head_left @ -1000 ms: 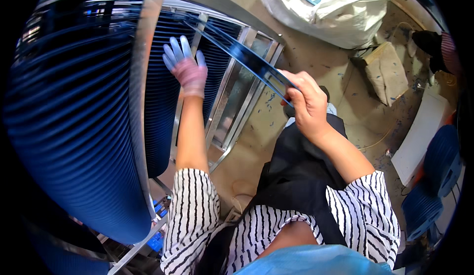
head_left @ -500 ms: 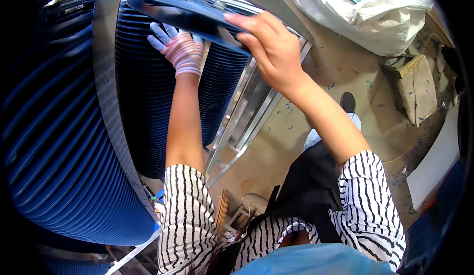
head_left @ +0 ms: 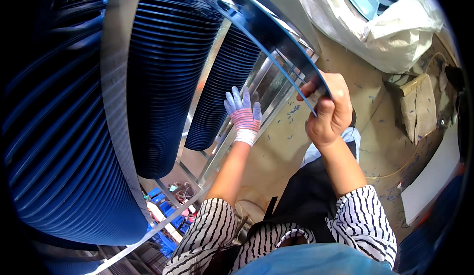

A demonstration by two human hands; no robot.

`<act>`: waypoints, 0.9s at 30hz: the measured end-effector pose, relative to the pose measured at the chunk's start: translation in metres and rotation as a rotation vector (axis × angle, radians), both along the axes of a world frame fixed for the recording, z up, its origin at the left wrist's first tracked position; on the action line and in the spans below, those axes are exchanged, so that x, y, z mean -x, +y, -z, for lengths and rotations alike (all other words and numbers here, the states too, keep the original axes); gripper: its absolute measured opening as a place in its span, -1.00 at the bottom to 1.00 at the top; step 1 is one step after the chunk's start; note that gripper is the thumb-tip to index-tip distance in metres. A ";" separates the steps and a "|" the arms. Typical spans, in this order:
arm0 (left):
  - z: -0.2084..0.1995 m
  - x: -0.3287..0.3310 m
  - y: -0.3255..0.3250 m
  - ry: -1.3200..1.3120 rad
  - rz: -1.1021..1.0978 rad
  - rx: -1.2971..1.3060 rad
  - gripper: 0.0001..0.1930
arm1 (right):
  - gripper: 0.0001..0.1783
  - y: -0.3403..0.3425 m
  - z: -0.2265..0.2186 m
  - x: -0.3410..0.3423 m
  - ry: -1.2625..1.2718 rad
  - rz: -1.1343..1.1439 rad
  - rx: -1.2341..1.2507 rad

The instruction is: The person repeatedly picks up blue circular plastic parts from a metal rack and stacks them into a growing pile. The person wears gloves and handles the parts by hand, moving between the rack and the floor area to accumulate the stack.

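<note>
A dark blue plastic reel [head_left: 284,35], with two thin round flanges joined by a small hub, is held up at the top middle, tilted edge-on. My right hand [head_left: 332,112], bare, grips its near rim with the fingers between the flanges and the thumb by the edge. My left hand [head_left: 243,114] wears a glove striped pink and blue; its fingers are spread and it holds nothing. It hovers over the metal rack, near a narrow stack of blue discs [head_left: 217,92]. A wider stack of blue discs [head_left: 163,77] stands farther left.
A large stack of blue discs [head_left: 64,166] fills the left side behind a curved metal strip [head_left: 116,87]. To the right are a white woven sack [head_left: 365,43] with blue parts, a worn cardboard box [head_left: 417,109] and a white panel [head_left: 429,176]. Blue scraps litter the floor.
My right hand has moved right and nearer to me, swinging the reel to a steeper tilt. My left hand has drawn back right and nearer to me, away from the wider stack.
</note>
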State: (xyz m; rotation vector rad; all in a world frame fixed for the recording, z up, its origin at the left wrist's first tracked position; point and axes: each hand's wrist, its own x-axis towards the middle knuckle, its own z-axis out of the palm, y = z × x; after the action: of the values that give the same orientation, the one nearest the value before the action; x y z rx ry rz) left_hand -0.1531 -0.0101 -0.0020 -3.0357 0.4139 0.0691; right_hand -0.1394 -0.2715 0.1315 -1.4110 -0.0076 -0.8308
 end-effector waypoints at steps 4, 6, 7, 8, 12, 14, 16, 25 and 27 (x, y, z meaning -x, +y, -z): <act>0.025 -0.008 0.011 -0.105 -0.074 0.076 -0.35 | -0.53 0.003 0.000 0.002 -0.043 -0.004 -0.028; 0.033 -0.011 0.013 -0.132 -0.129 0.066 -0.35 | -0.55 0.002 -0.003 -0.003 -0.063 0.010 0.014; 0.032 -0.013 0.009 -0.146 -0.165 0.115 -0.35 | -0.57 0.000 -0.001 -0.006 -0.076 0.013 0.052; 0.030 -0.015 0.006 -0.158 -0.199 0.163 -0.35 | -0.60 0.003 -0.004 -0.012 -0.066 0.012 0.017; 0.033 -0.024 0.010 -0.301 -0.427 0.342 -0.40 | -0.69 0.016 -0.002 -0.035 -0.049 -0.059 0.055; 0.023 -0.031 0.007 -0.282 -0.387 0.229 -0.42 | -0.65 0.021 -0.001 -0.049 -0.047 -0.061 0.067; 0.015 -0.036 0.003 -0.211 -0.314 0.078 -0.42 | -0.62 0.025 -0.002 -0.065 -0.067 -0.091 0.056; 0.023 -0.033 0.008 -0.271 -0.158 0.055 -0.44 | -0.65 0.054 0.007 -0.127 0.021 -0.074 0.283; 0.022 -0.034 0.005 -0.226 -0.186 0.054 -0.44 | -0.69 0.068 0.023 -0.145 0.054 -0.042 0.285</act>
State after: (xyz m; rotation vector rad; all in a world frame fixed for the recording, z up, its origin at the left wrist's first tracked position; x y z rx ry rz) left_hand -0.1188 -0.0049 -0.0242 -3.0781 0.1178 -0.2760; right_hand 0.0053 -0.2036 0.1084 -1.6951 -0.1183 -0.7776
